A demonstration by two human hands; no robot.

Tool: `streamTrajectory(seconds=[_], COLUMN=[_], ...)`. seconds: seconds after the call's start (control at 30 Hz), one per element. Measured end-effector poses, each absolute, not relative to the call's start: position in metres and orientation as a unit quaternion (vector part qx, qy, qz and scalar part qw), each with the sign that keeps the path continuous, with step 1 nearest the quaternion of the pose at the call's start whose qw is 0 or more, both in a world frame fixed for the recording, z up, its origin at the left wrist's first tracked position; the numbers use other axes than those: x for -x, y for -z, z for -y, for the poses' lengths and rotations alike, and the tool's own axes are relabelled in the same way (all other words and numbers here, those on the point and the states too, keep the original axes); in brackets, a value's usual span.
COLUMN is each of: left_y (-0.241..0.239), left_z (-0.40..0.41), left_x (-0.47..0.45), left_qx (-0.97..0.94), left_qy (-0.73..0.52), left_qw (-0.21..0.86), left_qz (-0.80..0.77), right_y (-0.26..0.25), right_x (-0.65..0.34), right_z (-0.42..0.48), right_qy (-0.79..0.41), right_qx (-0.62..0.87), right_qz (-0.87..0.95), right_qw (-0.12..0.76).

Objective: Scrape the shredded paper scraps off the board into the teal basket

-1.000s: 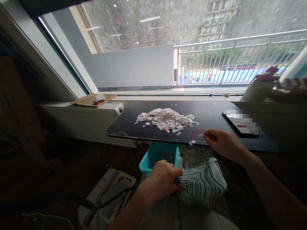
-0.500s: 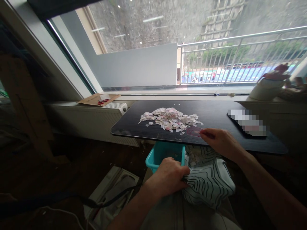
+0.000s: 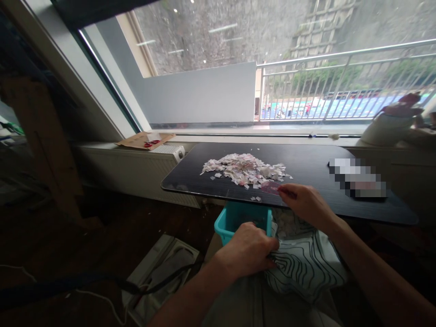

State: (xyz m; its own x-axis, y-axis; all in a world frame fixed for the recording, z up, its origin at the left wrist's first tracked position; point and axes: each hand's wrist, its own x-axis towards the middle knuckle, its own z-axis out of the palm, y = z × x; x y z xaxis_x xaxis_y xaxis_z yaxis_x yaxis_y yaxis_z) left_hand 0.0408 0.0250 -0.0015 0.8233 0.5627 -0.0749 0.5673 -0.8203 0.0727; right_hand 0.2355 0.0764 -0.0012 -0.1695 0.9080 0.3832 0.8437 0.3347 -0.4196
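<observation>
My right hand (image 3: 299, 199) pinches a thin, see-through pink sheet (image 3: 270, 187), held low at the front of a pile of small paper scraps (image 3: 243, 167). The pile lies on a black tabletop (image 3: 306, 156), with a few loose scraps (image 3: 256, 199) by its front edge. Below that edge, my left hand (image 3: 247, 250) is closed on the right rim of a teal plastic bin (image 3: 223, 227). A white cloth bag with black wavy lines (image 3: 303, 261) hangs beside the bin and touches the left fingers. More pale scraps seem to lie in the bag's mouth.
A blurred-out flat object (image 3: 357, 179) lies on the tabletop's right side. Left of the table is a white radiator (image 3: 136, 170) with cardboard (image 3: 136, 143) and red-handled scissors (image 3: 151, 143) on top. A pale box-like device (image 3: 163, 277) and a cable (image 3: 98, 297) are on the floor.
My right hand has drawn the pink sheet left along the table's front, closer to the pile. Several scraps now show near the edge. My left hand keeps its hold; the view has shifted slightly.
</observation>
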Motion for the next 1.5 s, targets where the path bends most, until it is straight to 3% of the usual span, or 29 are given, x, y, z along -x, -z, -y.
streamTrajectory(seconds=[0.53, 0.87, 1.5], left_y=[0.001, 0.015, 0.015], left_z=[-0.025, -0.02, -0.017], left_x=[-0.036, -0.018, -0.021], left_qx=[-0.949, -0.931, -0.928], left_qy=[0.033, 0.023, 0.026], left_qw=[0.069, 0.087, 0.101], left_qz=[-0.306, -0.352, -0.359], right_y=[0.003, 0.004, 0.0], right_x=[-0.223, -0.234, -0.204], right_z=[-0.075, -0.106, -0.118], right_qy=[-0.136, -0.063, -0.084], right_qx=[0.523, 0.568, 0.518], right_qz=[0.789, 0.766, 0.812], right_qw=[0.292, 0.293, 0.256])
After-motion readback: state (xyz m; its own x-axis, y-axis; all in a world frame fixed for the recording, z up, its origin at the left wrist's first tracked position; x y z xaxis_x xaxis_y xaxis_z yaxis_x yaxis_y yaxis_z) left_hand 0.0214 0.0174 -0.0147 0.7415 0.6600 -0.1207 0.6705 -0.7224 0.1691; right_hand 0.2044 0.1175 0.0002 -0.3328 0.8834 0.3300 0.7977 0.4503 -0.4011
